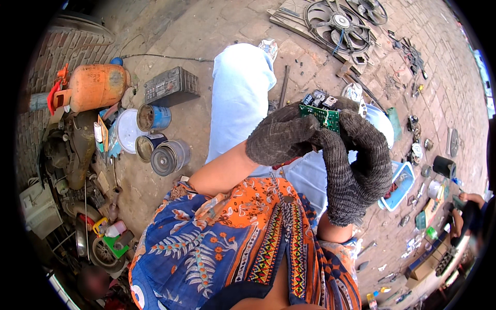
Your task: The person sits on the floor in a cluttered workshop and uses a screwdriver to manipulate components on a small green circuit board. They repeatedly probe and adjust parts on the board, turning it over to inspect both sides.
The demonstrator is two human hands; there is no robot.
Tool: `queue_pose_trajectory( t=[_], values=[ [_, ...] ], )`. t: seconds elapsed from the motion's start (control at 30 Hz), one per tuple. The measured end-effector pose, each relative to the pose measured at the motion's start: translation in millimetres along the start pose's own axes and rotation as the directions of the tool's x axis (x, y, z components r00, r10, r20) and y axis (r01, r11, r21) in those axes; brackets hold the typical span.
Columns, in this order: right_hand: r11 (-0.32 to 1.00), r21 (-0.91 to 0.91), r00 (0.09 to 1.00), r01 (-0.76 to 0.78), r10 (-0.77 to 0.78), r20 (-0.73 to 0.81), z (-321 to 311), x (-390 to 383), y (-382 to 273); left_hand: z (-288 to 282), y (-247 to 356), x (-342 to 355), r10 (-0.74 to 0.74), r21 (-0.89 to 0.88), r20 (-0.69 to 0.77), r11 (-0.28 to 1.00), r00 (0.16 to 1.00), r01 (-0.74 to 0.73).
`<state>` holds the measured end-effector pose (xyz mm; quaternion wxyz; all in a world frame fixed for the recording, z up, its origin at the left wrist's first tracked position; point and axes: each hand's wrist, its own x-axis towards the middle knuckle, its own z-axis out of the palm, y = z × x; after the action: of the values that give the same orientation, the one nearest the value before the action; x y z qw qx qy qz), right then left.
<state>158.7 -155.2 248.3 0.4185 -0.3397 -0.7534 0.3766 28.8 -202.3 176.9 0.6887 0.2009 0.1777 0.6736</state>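
Observation:
Both of my hands wear dark grey knitted gloves and meet above my lap. Between them is a small green circuit board (326,120), tilted, with black and silver parts along its upper side. My left hand (283,137) has its fingers closed on the board's left and lower edge. Curled around from the other side, my right hand (361,163) grips the board's right part with thumb and fingers. Some of the fingertips behind the board are hidden.
An orange gas cylinder (101,85), a black battery (170,85) and several open cans (153,118) stand at left. A radiator fan (341,21) lies far right. On the right are a blue basin (399,187), scattered metal parts and another person's arm (471,198).

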Motion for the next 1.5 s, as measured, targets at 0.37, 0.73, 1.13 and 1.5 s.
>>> queue_pose_trajectory(
  t=[0.37,0.73,1.13,1.5],
  values=[
    [1.0,0.024,0.999,-0.012,0.012,0.031,1.0,0.4,-2.3,-0.8,-4.5,0.7,-0.102,-0.342,-0.047,0.936,0.994,0.08],
    [0.999,0.03,0.999,-0.023,0.022,0.043,2.4,-0.7,-5.4,-14.1,-17.0,1.5,-0.085,-0.306,-0.084,0.95,0.993,0.055],
    [0.999,0.019,0.998,-0.034,0.033,0.051,7.0,-3.1,-5.2,-4.4,-2.8,2.6,0.008,-0.537,0.16,0.84,0.987,0.08],
    [0.997,0.004,0.997,0.075,-0.075,0.027,9.4,-3.1,3.3,-17.1,-4.5,-3.1,0.005,-0.385,0.072,0.923,0.997,0.023]
  ],
)
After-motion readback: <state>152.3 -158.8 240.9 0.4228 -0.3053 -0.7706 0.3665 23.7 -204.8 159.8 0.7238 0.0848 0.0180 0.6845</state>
